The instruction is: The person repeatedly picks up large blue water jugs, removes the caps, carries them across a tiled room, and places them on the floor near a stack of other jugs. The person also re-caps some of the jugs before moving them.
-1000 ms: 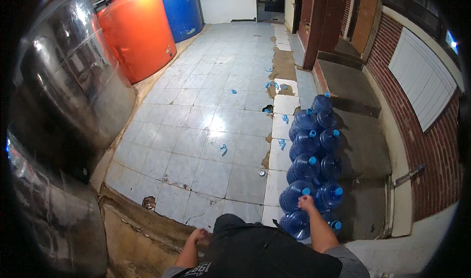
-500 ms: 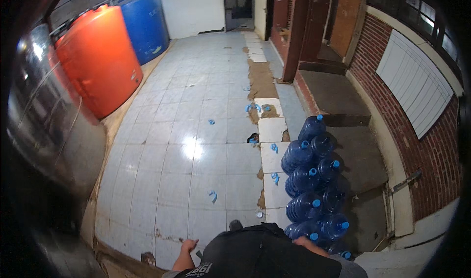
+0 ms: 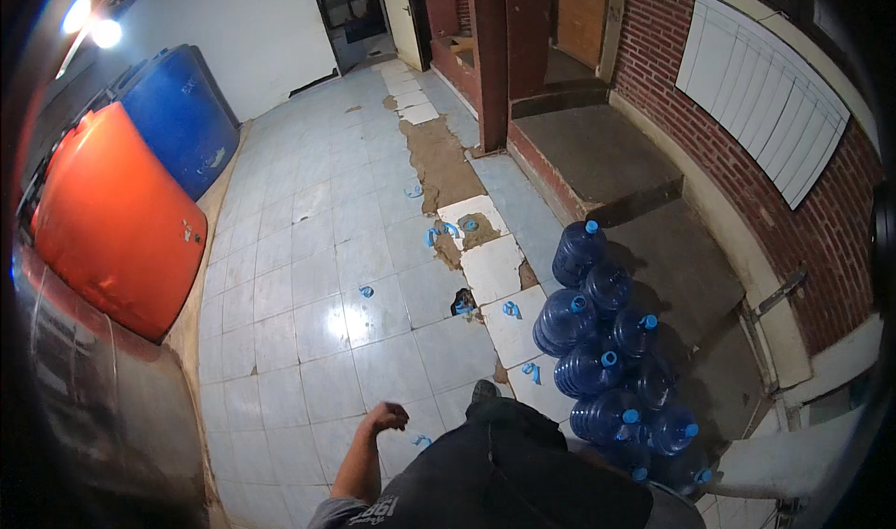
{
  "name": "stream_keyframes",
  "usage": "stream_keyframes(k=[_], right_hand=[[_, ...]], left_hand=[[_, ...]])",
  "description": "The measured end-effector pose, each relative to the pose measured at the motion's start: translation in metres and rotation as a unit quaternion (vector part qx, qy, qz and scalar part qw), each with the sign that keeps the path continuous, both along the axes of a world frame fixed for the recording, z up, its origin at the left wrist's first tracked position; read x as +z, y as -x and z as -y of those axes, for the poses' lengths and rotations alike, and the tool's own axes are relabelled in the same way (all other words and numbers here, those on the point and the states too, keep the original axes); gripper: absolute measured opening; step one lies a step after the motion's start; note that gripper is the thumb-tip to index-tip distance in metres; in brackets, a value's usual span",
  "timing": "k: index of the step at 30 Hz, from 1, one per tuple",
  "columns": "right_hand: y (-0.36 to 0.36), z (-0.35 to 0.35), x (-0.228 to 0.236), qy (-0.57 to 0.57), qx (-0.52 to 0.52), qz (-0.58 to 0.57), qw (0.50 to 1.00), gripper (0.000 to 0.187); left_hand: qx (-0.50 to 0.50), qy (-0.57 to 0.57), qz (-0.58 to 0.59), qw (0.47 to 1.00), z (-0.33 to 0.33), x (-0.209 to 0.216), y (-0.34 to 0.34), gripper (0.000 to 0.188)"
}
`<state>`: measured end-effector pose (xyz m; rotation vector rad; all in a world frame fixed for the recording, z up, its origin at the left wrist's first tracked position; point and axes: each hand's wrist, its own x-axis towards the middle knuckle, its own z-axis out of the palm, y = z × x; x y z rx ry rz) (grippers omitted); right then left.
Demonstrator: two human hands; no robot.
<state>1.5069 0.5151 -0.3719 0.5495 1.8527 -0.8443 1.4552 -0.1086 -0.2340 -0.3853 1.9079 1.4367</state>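
My left hand point(image 3: 386, 418) hangs over the tiled floor, its fingers loosely bent and nothing visible in them. Below it lies a curled strip of blue plastic point(image 3: 421, 440). My right hand is hidden by my dark clothing on the right side. Beside my right side stands a cluster of large clear-blue water jugs with blue caps, among them a near jug point(image 3: 605, 415), a middle jug point(image 3: 583, 368) and the farthest jug point(image 3: 579, 252). One shoe point(image 3: 484, 390) shows ahead of my body.
An orange tank point(image 3: 121, 221) and a blue tank point(image 3: 177, 118) line the left side, with a shiny metal tank point(image 3: 112, 370) nearer. The floor has a broken hole point(image 3: 463, 301), a bare patch point(image 3: 439, 165) and scattered blue strips point(image 3: 511, 311). Concrete steps point(image 3: 597, 156) rise at the right by a brick wall.
The view has turned and moved forward, with the jugs now closer alongside me. My left hand has swung forward and up. My right hand, partly visible before by the jugs, has gone from sight.
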Motion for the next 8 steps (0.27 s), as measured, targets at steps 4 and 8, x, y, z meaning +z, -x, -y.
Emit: stream_keyframes(k=[4, 8], right_hand=[[0.179, 0.06, -0.019, 0.025, 0.0, -0.077, 0.997, 0.021], [0.346, 0.124, -0.021, 0.078, -0.114, -0.278, 0.951, 0.018]], left_hand=[[-0.074, 0.049, 0.034, 0.995, 0.041, -0.073, -0.01, 0.021], [-0.152, 0.142, -0.025, 0.978, 0.09, -0.09, 0.014, 0.034]])
